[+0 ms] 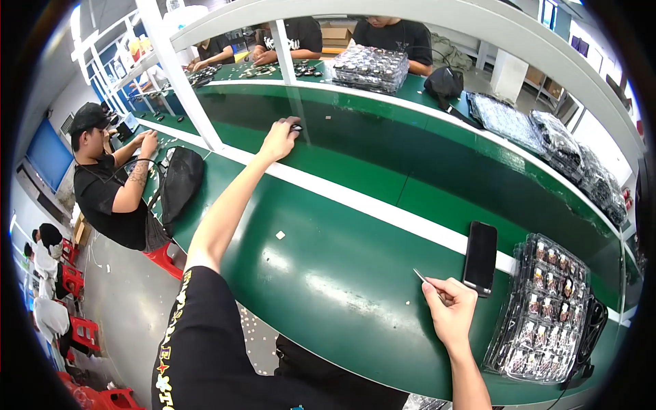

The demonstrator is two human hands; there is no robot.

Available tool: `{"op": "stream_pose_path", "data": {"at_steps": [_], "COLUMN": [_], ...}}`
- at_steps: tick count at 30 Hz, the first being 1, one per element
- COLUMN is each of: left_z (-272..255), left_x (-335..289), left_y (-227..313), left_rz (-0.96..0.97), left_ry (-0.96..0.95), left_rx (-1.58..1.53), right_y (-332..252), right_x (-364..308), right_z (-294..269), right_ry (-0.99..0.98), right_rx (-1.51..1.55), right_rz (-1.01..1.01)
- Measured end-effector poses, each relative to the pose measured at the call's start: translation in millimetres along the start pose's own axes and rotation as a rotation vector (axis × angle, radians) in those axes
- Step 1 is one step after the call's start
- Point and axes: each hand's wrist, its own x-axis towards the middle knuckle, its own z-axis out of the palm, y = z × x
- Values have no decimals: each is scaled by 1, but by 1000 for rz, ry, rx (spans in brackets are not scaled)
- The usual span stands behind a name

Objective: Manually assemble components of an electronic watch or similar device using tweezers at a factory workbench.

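Holding, left of the phone point(482, 254): our left hand point(278, 141), small black part point(296, 128), well off; our right hand point(451, 309), nearer, slim metal tool point(419, 275), tip angled forward-left.

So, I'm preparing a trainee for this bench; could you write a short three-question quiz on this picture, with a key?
1. Which hand holds the slim metal tool?
2. True or false: in the picture, the black phone lies to the left of the stack of clear trays.
3. What is at the fingertips of the left hand?
a) a red stool
b) a small dark object
c) a cardboard box

Key:
1. The right hand.
2. True.
3. b
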Motion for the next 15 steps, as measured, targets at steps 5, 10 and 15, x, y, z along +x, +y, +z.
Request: {"op": "stream_pose_path", "data": {"at_steps": [5, 10, 15], "left_z": [-2, -20, -8], "left_x": [-83, -144, -152], "left_y": [202, 286, 292], "left_rz": [546, 617, 609], "left_ry": [-563, -710, -669], "left_rx": [-415, -406, -410], "right_y": [14, 6, 11], "right_x": [6, 13, 10], "right_z": [-2, 1, 0], "right_ry": [80, 61, 51], "right_rx": [123, 164, 131], "right_rz": [107, 61, 74]}}
